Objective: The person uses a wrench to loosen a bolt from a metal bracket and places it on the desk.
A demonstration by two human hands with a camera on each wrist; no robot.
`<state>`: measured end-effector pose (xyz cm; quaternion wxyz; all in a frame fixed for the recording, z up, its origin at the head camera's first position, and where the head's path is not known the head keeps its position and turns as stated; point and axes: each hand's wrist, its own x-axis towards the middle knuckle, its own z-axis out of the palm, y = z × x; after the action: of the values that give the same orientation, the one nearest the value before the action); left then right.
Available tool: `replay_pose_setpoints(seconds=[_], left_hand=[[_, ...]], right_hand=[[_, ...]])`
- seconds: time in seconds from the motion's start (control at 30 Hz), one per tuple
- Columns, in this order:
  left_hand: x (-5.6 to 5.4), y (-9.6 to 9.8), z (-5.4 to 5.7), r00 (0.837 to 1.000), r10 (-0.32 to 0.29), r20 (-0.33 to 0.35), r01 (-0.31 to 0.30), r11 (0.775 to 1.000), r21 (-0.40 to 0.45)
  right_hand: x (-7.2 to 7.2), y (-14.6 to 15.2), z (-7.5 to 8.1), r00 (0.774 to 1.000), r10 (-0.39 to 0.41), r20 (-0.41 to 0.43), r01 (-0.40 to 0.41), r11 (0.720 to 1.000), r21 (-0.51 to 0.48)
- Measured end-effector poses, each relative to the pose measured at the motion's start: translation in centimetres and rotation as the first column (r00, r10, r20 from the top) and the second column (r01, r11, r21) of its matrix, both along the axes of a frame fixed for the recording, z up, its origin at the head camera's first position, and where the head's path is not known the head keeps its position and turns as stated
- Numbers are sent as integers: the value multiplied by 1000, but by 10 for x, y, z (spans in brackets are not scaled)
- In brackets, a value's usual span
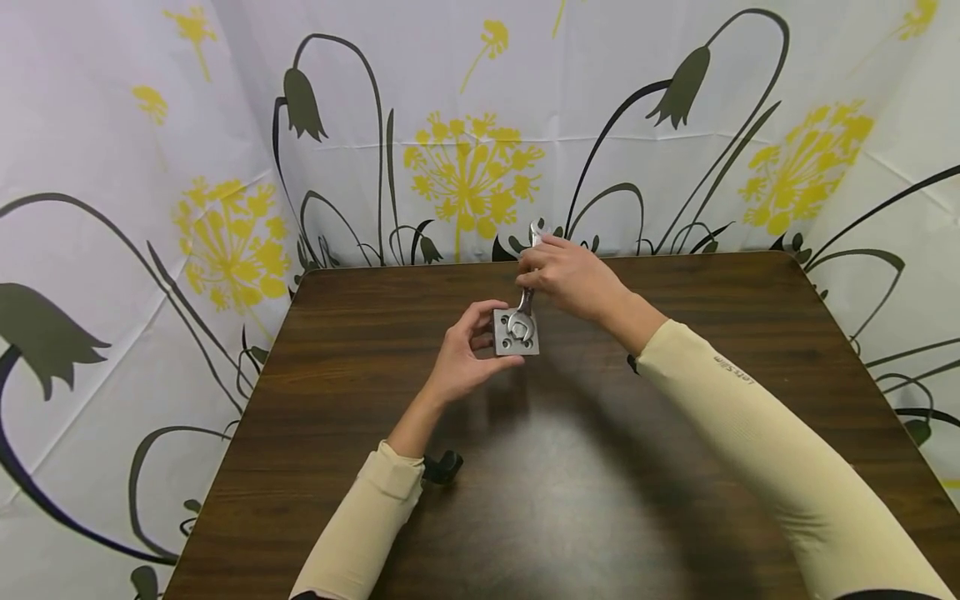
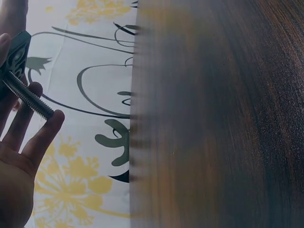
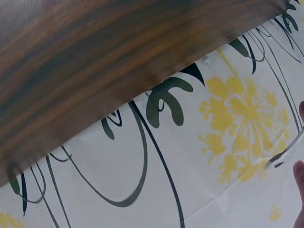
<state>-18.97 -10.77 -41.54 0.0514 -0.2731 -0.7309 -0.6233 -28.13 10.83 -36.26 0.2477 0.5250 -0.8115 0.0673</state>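
Above the surface [image 1: 330, 375], the metal block [image 1: 517, 349] is being gripped in the fingers of the left hand [image 1: 463, 357], apparently for steadiness, while the wrench [image 1: 527, 302] is being held around the bolt [image 1: 519, 331] by the fingers of the right hand [image 1: 572, 279], seemingly for leverage

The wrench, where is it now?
Head view, just right of centre: the wrench is in the right hand, its lower end over the block in the left hand.
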Motion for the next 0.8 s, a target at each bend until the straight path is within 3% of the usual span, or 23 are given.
replay_pose_setpoints(seconds=[0.13, 0.3, 0.43, 0.53, 0.6, 0.67, 0.73, 0.8], left_hand=[[-1, 1, 1, 1000, -5, -4, 5, 1000, 1], [0, 0, 1, 1000, 16, -3, -16, 1000, -4], [-1, -3, 2, 999, 37, -6, -37, 999, -10], [-1, -4, 4, 999, 45, -16, -45, 999, -19], [-1, -5, 5, 999, 47, -23, -48, 999, -22], [-1, -5, 6, 998, 49, -28, -50, 998, -23], [-1, -6, 6, 998, 51, -29, -52, 998, -25], [-1, -6, 7, 998, 54, -29, -55, 998, -29]], right_hand=[[-1, -1, 2, 999, -18, -29, 19, 999, 34], [2, 6, 3, 993, -118, -27, 120, 992, 51], [6, 19, -1, 980, -196, 40, 197, 980, 1], [12, 31, -5, 959, -246, 143, 252, 967, -26], [19, 37, -9, 927, -279, 250, 295, 955, -27], [26, 42, -12, 880, -298, 370, 330, 944, -25], [35, 45, -15, 810, -294, 508, 361, 932, -38], [44, 46, -17, 725, -256, 639, 393, 916, -78]])
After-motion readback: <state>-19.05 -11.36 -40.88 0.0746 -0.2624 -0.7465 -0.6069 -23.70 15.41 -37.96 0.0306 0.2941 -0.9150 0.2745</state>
